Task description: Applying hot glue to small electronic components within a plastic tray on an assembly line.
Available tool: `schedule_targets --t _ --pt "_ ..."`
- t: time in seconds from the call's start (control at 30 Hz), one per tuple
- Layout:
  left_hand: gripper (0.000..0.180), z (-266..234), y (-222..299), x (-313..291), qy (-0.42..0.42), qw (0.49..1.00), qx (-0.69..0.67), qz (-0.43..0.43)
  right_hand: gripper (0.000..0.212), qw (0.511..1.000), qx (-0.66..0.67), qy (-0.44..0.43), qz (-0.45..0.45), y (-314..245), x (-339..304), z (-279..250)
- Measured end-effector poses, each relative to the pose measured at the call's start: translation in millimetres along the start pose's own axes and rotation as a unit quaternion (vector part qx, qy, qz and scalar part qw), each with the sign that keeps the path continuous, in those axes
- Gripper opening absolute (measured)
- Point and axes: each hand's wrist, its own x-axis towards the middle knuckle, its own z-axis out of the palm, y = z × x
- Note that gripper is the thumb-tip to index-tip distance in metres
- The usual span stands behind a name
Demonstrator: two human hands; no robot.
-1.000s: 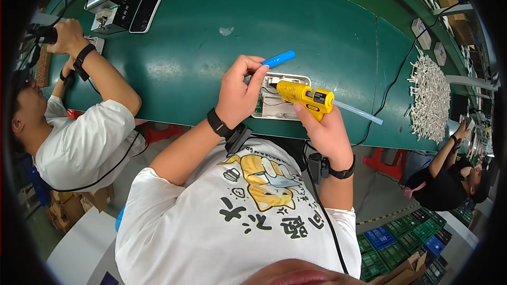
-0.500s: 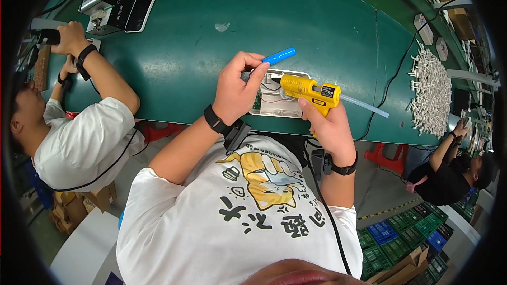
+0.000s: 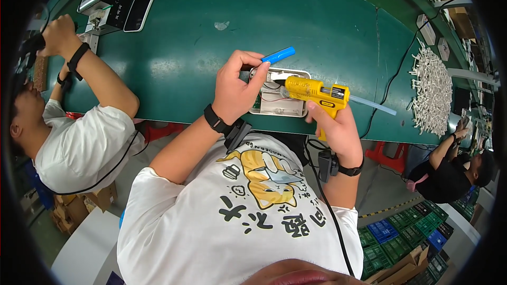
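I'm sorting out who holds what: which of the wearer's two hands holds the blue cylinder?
The left hand pinches the blue cylinder; the right hand grips the yellow glue gun.

Factory assembly line, long green bench [image 3: 327, 16] shared by seated workers, heap of white glue sticks [image 3: 433, 89] at its right edge, stacked green crates [image 3: 417, 232] on floor

White short-sleeved T-shirt [image 3: 232, 216] with cartoon cat print; black wristbands at 10 and 3 o'clock of it; thin black cable [image 3: 330, 208] down right side.
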Motion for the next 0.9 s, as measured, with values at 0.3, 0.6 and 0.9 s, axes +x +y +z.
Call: schedule_targets --t 0.3,0.6,0.9 --pt "0.014 -5.9 14.5 8.8 -0.017 0.977 0.094 0.19 0.028 0.998 0.038 0.047 -0.03 29.5 -13.5 -22.3" --pt "0.017 -3.1 16.7 5.9 -0.039 0.984 0.083 0.153 0.032 0.992 -0.004 0.121 -0.037 23.9 -14.2 -7.1" --pt "0.018 -2.9 14.9 6.2 -0.055 0.981 0.088 0.166 0.033 0.992 -0.044 0.11 -0.034 16.4 -15.2 -7.9"
